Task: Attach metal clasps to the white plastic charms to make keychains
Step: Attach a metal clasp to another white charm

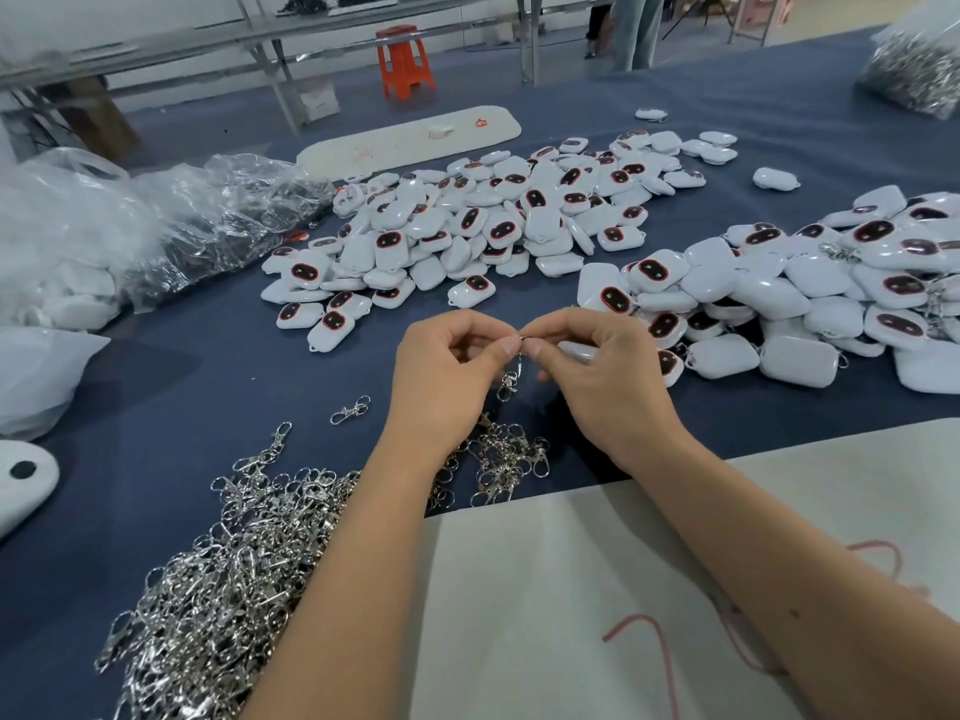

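My left hand [447,361] pinches the ring of a metal clasp [510,379], whose hook end hangs down between my hands. My right hand [597,366] holds a white plastic charm [579,350], mostly hidden behind its fingers, and its thumb and forefinger meet the clasp ring at the charm's loop. Both hands hover above the blue table [182,387]. A big heap of loose clasps [223,579] lies at the lower left, with a smaller bunch of clasps [511,459] under my wrists.
A pile of white charms [467,231] with dark oval faces fills the table's middle; a second charm pile [810,288] lies at right. Plastic bags [130,220] sit at left, a bag of clasps [917,70] at far right, white sheets [571,589] in front, an orange stool [404,59] behind.
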`<act>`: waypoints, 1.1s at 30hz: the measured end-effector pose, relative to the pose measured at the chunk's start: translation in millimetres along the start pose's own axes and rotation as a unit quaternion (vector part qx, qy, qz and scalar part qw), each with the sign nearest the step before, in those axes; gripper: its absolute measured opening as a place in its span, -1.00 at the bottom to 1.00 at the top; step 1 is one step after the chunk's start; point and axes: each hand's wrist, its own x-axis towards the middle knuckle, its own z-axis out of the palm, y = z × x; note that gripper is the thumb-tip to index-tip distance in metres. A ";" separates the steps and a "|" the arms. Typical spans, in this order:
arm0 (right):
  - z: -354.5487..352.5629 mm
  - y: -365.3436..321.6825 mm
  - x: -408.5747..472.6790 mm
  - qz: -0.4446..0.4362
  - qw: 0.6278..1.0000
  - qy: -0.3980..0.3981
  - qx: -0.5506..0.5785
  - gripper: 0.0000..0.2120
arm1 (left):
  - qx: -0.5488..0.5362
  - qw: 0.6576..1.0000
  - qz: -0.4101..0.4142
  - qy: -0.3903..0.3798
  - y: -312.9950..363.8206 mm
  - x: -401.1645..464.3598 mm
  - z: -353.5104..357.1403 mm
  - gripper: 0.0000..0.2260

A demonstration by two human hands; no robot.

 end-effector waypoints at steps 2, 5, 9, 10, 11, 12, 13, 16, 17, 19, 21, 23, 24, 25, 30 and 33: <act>-0.6 0.0 0.4 0.006 1.000 0.003 0.013 -0.87 | -0.005 1.000 0.001 -0.008 0.5 0.4 -0.1 -0.88; -1.4 -0.1 1.4 0.017 0.999 0.008 0.041 -0.87 | 0.001 0.999 0.016 -0.030 1.7 -0.2 0.0 -0.85; -1.7 -0.6 2.7 0.025 0.998 0.000 0.061 -0.88 | 0.016 0.998 0.037 -0.039 3.5 -1.1 -0.9 -0.86; -1.8 -1.0 2.7 0.028 0.997 -0.002 0.065 -0.88 | 0.018 0.998 0.040 -0.039 4.0 -1.6 -1.1 -0.87; -1.9 -1.2 2.8 0.030 0.997 -0.004 0.069 -0.87 | 0.019 0.998 0.044 -0.038 4.5 -1.9 -1.3 -0.87; -2.2 -1.5 2.8 0.032 0.997 -0.006 0.072 -0.87 | 0.020 0.998 0.046 -0.038 4.9 -2.2 -1.4 -0.87; -2.6 -1.7 2.7 0.033 0.997 -0.008 0.072 -0.87 | 0.021 0.998 0.047 -0.038 5.4 -2.5 -1.5 -0.88; -3.6 -2.0 2.1 0.037 0.996 -0.016 0.080 -0.88 | 0.027 0.998 0.048 -0.042 5.3 -2.5 -2.0 -0.88; -3.8 -2.1 1.9 0.037 0.996 -0.017 0.084 -0.89 | 0.027 0.997 0.049 -0.044 5.6 -2.7 -2.0 -0.87; -3.7 -2.6 1.6 0.036 0.996 -0.019 0.085 -0.89 | 0.029 0.997 0.054 -0.044 6.6 -3.1 -1.5 -0.86; -3.6 -3.3 1.3 0.033 0.996 -0.020 0.084 -0.88 | 0.035 0.997 0.064 -0.040 7.2 -3.5 0.0 -0.86; -4.2 -3.9 1.1 0.028 0.996 -0.018 0.086 -0.87 | 0.035 0.996 0.071 -0.034 7.9 -4.6 1.9 -0.86; -4.3 -4.3 0.9 0.023 0.996 -0.017 0.086 -0.87 | 0.038 0.996 0.074 -0.030 8.3 -5.2 3.1 -0.86; -4.2 -4.6 0.6 0.017 0.996 -0.015 0.085 -0.86 | 0.046 0.995 0.080 -0.024 8.7 -5.9 4.4 -0.87; -3.2 -6.5 -0.8 -0.009 0.997 0.002 0.078 -0.85 | 0.128 0.980 0.150 0.015 10.4 -8.4 9.3 -0.89; -2.8 -7.8 -2.3 -0.016 0.997 0.003 0.077 -0.83 | 0.178 0.968 0.172 0.040 10.3 -9.7 12.6 -0.88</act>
